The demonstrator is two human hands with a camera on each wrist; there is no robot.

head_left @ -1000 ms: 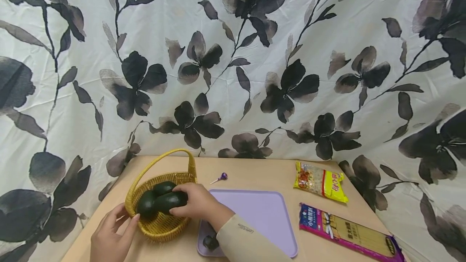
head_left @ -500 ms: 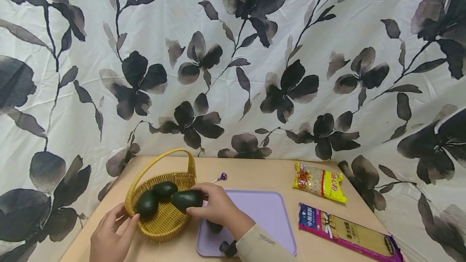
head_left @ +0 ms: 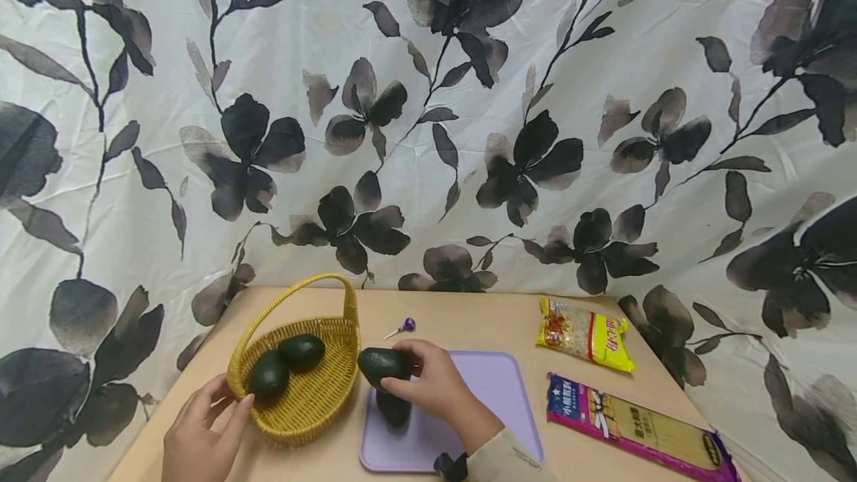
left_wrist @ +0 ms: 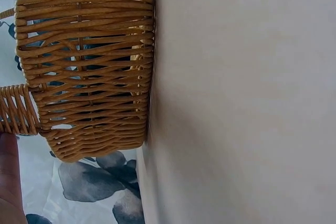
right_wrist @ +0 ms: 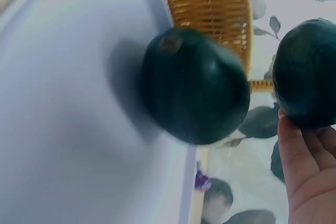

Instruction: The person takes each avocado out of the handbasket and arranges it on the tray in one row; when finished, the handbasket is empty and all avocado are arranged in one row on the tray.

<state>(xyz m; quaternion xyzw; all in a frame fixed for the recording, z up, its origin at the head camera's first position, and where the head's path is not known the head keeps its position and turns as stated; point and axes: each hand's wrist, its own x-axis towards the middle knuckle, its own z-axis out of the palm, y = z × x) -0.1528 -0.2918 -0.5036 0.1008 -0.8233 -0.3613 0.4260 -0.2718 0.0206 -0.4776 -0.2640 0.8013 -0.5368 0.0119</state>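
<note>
My right hand [head_left: 442,393] holds a dark green avocado [head_left: 380,364] between thumb and fingers, above the left part of a lilac tray [head_left: 492,407]. Below it a second avocado [head_left: 393,410] lies on the tray; the right wrist view shows the lying avocado [right_wrist: 194,87] large, with the held one [right_wrist: 310,72] at the right edge. Two more avocados, one at the left [head_left: 269,376] and one farther back [head_left: 302,351], sit in a yellow wicker basket [head_left: 324,400]. At the basket's left side my left hand [head_left: 204,430] grips the rim near the handle's foot.
A purple-wrapped lollipop [head_left: 408,324] lies behind the tray. To the right are a yellow snack bag [head_left: 585,333] and a long pack of noodles [head_left: 636,426]. The basket's arched handle [head_left: 288,296] rises over it. A floral cloth [head_left: 428,132] hangs behind the table.
My right hand has lifted an avocado out of the basket and carried it right, over the tray. The left hand has stayed at the basket's rim.
</note>
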